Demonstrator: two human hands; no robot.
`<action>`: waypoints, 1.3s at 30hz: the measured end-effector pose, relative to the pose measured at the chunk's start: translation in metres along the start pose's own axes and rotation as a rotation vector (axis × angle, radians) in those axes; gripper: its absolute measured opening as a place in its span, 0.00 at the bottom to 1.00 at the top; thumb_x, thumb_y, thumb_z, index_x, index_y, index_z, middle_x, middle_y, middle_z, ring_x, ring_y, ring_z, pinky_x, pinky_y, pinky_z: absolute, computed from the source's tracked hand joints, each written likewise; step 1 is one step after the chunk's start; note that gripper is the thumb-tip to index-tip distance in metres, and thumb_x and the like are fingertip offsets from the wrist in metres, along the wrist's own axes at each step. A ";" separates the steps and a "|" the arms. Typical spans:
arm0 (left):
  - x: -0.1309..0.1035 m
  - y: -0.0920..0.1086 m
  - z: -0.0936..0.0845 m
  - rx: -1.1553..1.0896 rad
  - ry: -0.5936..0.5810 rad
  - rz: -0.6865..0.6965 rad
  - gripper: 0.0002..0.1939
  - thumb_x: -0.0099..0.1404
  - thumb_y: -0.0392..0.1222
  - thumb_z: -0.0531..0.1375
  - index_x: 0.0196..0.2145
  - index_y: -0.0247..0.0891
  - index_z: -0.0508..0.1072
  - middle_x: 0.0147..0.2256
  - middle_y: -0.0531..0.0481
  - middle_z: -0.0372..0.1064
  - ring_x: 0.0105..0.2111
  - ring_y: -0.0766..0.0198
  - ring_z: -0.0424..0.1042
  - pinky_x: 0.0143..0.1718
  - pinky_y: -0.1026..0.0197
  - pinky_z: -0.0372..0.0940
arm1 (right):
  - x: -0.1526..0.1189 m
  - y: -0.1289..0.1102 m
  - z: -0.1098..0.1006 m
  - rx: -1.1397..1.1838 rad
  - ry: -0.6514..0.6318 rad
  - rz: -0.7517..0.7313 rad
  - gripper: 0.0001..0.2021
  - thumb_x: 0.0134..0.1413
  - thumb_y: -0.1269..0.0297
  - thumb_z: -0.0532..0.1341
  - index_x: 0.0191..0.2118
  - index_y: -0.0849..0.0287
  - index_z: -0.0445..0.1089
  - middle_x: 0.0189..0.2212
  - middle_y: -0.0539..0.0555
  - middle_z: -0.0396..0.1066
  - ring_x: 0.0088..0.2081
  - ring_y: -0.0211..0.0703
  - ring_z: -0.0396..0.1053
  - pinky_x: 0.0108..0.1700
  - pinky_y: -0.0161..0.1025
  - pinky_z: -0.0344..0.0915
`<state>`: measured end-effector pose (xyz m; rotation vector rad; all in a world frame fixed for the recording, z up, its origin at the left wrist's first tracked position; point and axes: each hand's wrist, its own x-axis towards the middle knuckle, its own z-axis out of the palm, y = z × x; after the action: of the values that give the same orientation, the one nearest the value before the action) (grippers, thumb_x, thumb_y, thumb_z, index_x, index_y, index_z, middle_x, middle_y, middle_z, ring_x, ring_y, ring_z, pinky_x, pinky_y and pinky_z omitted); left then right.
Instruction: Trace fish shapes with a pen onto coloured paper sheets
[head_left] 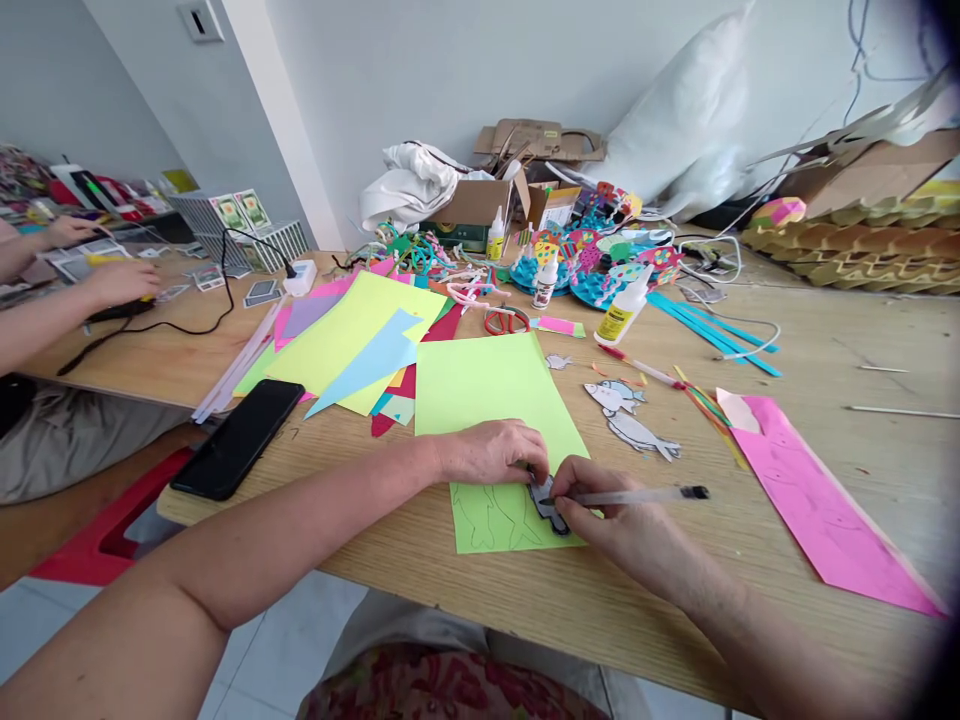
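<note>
A light green sheet of paper lies before me, with pencil-like fish outlines along its near edge. My left hand presses bent fingertips on a small grey paper cutout with a dark edge; the hands partly hide its shape. Between the fingers of my right hand is a clear-barrelled pen, its tip at the cutout. Right of the sheet lie grey paper fish cutouts with drawn details. A pink paper strip with faint fish outlines rests farther right.
Coloured sheets and a black phone lie left. Behind are red-handled scissors, a glue bottle, blue strips and decorated crafts. Another person's hand is at the far left, near a black cable.
</note>
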<state>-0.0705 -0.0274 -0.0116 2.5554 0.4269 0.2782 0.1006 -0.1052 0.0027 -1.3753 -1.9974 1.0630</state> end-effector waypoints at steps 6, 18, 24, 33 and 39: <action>0.002 -0.003 0.002 -0.019 0.008 -0.003 0.04 0.58 0.30 0.61 0.29 0.37 0.72 0.34 0.50 0.70 0.38 0.66 0.67 0.45 0.63 0.58 | 0.001 -0.002 0.001 -0.026 -0.004 0.007 0.04 0.44 0.70 0.52 0.24 0.57 0.62 0.17 0.46 0.63 0.21 0.34 0.59 0.22 0.31 0.54; 0.001 -0.006 0.004 -0.031 0.019 0.034 0.04 0.58 0.30 0.60 0.29 0.37 0.72 0.34 0.50 0.70 0.37 0.65 0.66 0.45 0.63 0.58 | 0.001 -0.005 0.001 -0.063 0.006 0.011 0.05 0.46 0.69 0.52 0.23 0.57 0.62 0.18 0.46 0.62 0.21 0.35 0.58 0.22 0.31 0.53; 0.002 -0.007 0.004 -0.033 0.026 0.038 0.04 0.59 0.30 0.60 0.29 0.36 0.72 0.34 0.50 0.70 0.37 0.65 0.66 0.44 0.63 0.58 | 0.002 -0.004 0.002 -0.074 0.003 0.007 0.05 0.45 0.69 0.53 0.23 0.56 0.62 0.18 0.46 0.63 0.21 0.35 0.59 0.22 0.31 0.55; 0.002 -0.008 0.005 -0.008 0.010 0.040 0.04 0.58 0.29 0.61 0.29 0.36 0.71 0.34 0.50 0.69 0.37 0.65 0.66 0.45 0.64 0.58 | 0.002 0.001 0.006 -0.116 0.025 -0.019 0.05 0.48 0.67 0.52 0.25 0.56 0.62 0.19 0.47 0.64 0.22 0.36 0.59 0.23 0.33 0.55; 0.002 -0.008 0.004 -0.011 0.030 0.065 0.05 0.57 0.28 0.61 0.27 0.34 0.71 0.33 0.49 0.69 0.36 0.65 0.66 0.44 0.64 0.59 | 0.003 0.003 0.008 -0.074 0.026 0.015 0.04 0.50 0.65 0.52 0.26 0.56 0.61 0.19 0.48 0.63 0.22 0.37 0.59 0.24 0.33 0.56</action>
<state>-0.0696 -0.0224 -0.0193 2.5606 0.3527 0.3421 0.0955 -0.1038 -0.0044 -1.4369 -2.0291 0.9812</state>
